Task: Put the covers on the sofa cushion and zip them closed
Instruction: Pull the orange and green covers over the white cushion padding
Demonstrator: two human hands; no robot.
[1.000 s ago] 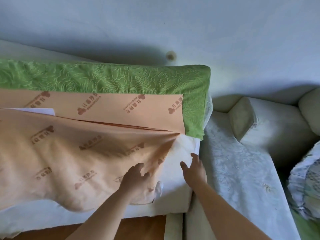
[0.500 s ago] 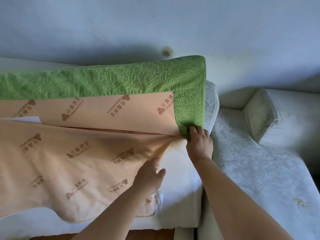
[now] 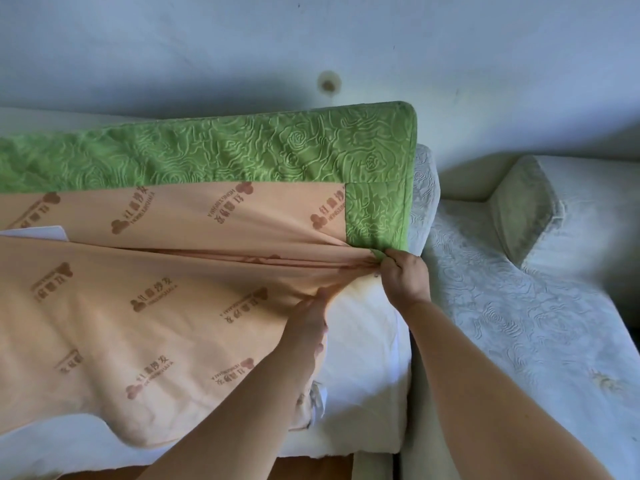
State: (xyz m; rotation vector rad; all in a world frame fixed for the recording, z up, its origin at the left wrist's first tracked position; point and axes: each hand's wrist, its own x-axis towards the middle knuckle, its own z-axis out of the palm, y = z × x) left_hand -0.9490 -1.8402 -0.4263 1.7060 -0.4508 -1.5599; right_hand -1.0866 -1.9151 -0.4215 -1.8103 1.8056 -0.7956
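A: Moved since half a second ago: right hand [image 3: 401,278] went from resting on the green corner to pinching under it; left hand [image 3: 311,315] slid up toward the seam.

B: Count, left to right?

A: One white foam sofa cushion [image 3: 363,344], lying flat, half covered. One cover on it: peach printed-fabric underside [image 3: 121,306] with green quilted rose-pattern top [image 3: 242,150] folded back. Two hands, bare.

B: Grips?

A: Left hand mostly flat, fingers extended, pressing the peach fabric edge against the foam; whether it grips, cannot tell. Right hand closed, fingers curled around bunched peach fabric at the green corner's lower tip.

B: Right side?

A: One white quilted sofa seat [image 3: 519,306], one grey-white armrest block [image 3: 526,209].
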